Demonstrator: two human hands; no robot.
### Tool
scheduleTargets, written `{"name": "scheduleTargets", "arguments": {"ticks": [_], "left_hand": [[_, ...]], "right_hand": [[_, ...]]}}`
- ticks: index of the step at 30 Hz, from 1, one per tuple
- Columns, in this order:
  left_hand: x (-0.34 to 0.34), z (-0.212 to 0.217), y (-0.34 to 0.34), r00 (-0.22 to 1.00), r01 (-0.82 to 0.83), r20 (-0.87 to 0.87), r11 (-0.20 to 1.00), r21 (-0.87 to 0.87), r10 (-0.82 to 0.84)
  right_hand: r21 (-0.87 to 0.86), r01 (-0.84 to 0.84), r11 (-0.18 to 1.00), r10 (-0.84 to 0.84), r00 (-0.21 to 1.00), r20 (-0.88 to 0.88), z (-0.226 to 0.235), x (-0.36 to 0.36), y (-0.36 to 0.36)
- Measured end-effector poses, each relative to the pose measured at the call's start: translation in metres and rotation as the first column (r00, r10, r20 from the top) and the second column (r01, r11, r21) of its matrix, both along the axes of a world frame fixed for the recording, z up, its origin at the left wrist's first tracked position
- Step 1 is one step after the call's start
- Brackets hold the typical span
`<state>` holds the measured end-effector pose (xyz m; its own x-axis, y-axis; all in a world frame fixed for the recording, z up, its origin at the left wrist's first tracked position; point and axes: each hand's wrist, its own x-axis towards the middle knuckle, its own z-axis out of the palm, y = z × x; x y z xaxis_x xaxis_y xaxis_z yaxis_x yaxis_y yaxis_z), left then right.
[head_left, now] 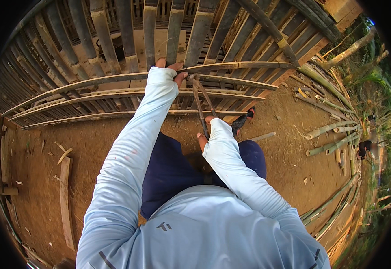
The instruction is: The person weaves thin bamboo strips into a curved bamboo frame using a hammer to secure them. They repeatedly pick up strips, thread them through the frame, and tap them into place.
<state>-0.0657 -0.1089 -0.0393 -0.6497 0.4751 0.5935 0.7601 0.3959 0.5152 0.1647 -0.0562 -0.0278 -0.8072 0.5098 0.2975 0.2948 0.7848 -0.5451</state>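
The left hand [176,67] has its grip pinching the left end of a long, tan-and-dark split bamboo strip [235,66], which lies along the near edge of a slatted panel of dark, flat bamboo [173,36] and reaches toward that panel's right corner. The right hand [202,140] has its grip wrapped around the dark, long-handled metal pincers [198,103], whose handles stand somewhat apart. Their head meets the near edge just beside the left fingers; whether it bites on anything cannot be told.

The step in hand looks like working the pincers at the strip's end while the other hand steadies it. The next move seems to call for a firm left hold, fingertips clear of the pincers' head, and controlled pressure on the handles.
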Motion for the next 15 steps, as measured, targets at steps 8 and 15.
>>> {"name": "scheduleTargets", "arguments": {"ticks": [8,15], "left_hand": [[-0.002,-0.005,0.001,1.0,0.023,-0.008,0.999,0.034,-0.023],[0.012,0.007,0.019,0.995,0.097,0.024,0.993,0.072,-0.099]], "right_hand": [[0.184,-0.011,0.983,-0.018,0.988,0.152,0.017,-0.002,-0.001],[0.2,0.201,0.959,-0.258,0.911,0.323,-0.042,0.003,0.026]]}}
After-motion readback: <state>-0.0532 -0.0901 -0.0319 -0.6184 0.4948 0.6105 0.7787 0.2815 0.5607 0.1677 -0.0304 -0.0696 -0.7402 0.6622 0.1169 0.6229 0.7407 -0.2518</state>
